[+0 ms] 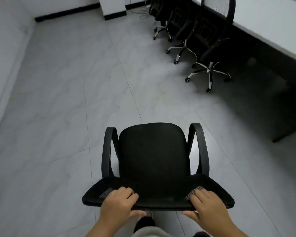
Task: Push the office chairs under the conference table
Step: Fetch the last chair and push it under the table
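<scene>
A black office chair [154,156] with curved armrests stands right in front of me on the tiled floor, seen from behind and above. My left hand [120,202] grips the top edge of its backrest on the left, fingers over the front and thumb behind. My right hand [207,206] grips the same edge on the right. The conference table [270,24], white-topped with a dark side, runs along the upper right. Three black chairs [210,53] on chrome star bases stand in a row against its near side, partly tucked under.
Grey tiled floor [67,100] spreads wide to the left and ahead. A white wall with black skirting [65,11] closes the far end, with a white pillar [113,6] and cables [143,11] on the floor near it. My legs show below the chair.
</scene>
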A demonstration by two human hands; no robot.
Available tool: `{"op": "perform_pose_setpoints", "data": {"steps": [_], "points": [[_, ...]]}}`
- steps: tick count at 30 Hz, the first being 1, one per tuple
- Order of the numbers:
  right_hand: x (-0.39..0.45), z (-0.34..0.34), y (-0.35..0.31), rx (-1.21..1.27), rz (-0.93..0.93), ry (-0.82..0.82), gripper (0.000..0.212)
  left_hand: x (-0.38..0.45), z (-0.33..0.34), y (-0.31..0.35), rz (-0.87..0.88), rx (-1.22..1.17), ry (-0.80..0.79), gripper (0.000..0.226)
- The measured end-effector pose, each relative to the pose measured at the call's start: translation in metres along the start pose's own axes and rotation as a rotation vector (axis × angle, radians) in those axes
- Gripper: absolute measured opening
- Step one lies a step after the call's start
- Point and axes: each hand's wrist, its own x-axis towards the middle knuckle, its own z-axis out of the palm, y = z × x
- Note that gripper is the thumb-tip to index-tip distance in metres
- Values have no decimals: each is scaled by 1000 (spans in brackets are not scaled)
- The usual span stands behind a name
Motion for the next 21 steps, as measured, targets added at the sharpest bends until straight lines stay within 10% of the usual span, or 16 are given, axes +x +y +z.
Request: {"op": "perform_pose_setpoints", "data": {"steps": [21], "points": [[51, 8, 28, -308, 344, 210, 72, 178, 47, -59, 453, -92, 182, 41]]}}
